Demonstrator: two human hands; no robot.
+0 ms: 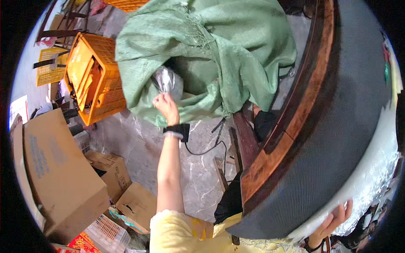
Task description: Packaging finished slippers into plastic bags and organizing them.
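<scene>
My left hand (pixel 167 107) reaches forward, its fingers closed on the near end of a shiny plastic-wrapped package (pixel 169 82), clear and greyish. What is inside the wrapping I cannot make out. The package lies in the mouth of a large green woven sack (pixel 249 46), whose loose cloth folds around it. At the lower right, my right hand (pixel 331 223) has its fingers stretched apart against a pile of shiny clear plastic (pixel 363 198) along the dark table's edge. Part of that palm is hidden.
A dark tabletop (pixel 312 147) with a brown wooden rim curves along the right. Orange crates (pixel 105 84) stand at the left. Cardboard boxes (pixel 63 168) and a white plastic basket (pixel 107 234) fill the lower left. A black cable (pixel 202 153) crosses the marbled floor.
</scene>
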